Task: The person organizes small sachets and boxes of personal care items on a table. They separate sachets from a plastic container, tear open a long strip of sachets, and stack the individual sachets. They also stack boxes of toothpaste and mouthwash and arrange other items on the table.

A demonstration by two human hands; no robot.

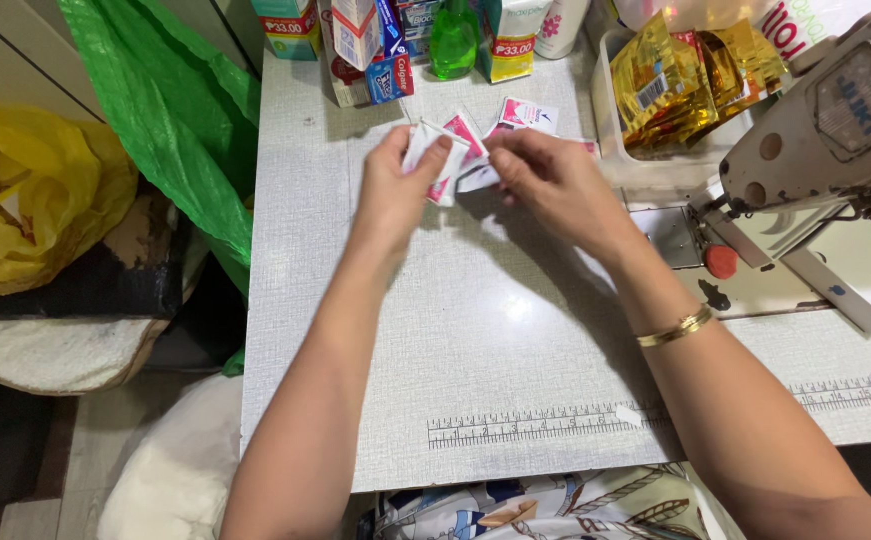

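At the far end of my grey desk (475, 330), my left hand (395, 190) and right hand (545, 180) both pinch small pink-and-white sachets (445, 160), beside a sewing machine (835, 130) at right.

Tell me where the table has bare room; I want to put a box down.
Bare table lies between the forearms, from the hands down to the printed ruler. Crowded: sachets and cartons at the far edge, sewing machine at right.

Pale grey table (475, 340), printed ruler strip (545, 425), pink-white sachets (527, 114), cartons (360, 40), green bottle (453, 42), sewing machine (825, 130)
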